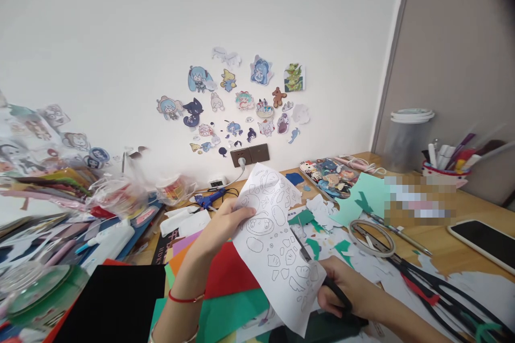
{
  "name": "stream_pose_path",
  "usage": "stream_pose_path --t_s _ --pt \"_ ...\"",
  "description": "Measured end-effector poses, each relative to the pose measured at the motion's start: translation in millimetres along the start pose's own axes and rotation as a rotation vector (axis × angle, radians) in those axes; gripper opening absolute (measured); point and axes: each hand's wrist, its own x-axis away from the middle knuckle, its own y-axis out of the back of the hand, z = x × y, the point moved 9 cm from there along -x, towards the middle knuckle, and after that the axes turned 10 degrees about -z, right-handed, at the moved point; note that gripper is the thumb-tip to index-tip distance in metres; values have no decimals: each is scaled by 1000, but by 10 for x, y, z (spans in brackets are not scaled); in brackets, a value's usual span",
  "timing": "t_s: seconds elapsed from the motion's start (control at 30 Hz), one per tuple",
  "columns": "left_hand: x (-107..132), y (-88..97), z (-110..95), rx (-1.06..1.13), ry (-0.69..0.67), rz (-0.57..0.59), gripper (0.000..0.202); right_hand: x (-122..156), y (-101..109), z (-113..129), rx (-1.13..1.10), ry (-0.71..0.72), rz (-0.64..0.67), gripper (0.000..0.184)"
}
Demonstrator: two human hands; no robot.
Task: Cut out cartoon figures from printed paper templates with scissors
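L hand (219, 228): your fingers are pinched shut on the upper left edge of the paper sheet (273, 246), holding it up over the tabletop (446, 244).
R hand (346, 292): fingers closed thru the black handles of the scissors (322, 270); blades point up-left into the sheet's right edge, partly hidden behind it.
Relation: sheet's long axis runs top-left to bottom-right, betw. both hands; R hand is nearer the cut line.
Sheet look: white, thin, printed w/ black outline shapes, slightly curled.
Under it: red and green colored paper (229, 278).
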Motion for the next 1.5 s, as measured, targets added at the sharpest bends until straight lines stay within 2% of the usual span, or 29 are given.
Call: stream_pose_path --t_s 0.13,0.27,0.4,0.53,0.63,0.8,0.93,1.07,1.23,1.5 --pt "21 -33 -9 -42 -45 49 21 34 -16 -13 19 -27 13 17" --pt "48 -135 -39 -97 -103 128 22 71 -19 46 35 -42 9 27" --pt "70 -253 -56 -142 -139 184 24 92 -2 178 75 34 7 35" --pt "96 -364 -48 -148 -156 221 23 92 42 74 174 -8 -13 34" --pt "99 -406 -34 -123 -156 222 22 89 85 49 218 6 -55 31" --pt "83 -402 1 -54 -125 201 21 88 138 219 209 39 -147 36" --pt "76 -401 14 -6 -102 197 18 72 98 322 148 55 -143 41" --pt "72 -409 15 29 -96 199 16 50 53 311 72 51 -123 43" --pt "96 -430 -10 68 -97 207 17 36 61 285 20 53 -163 46" --pt "136 -473 -78 78 -105 218 17 9 106 198 29 114 -200 33"
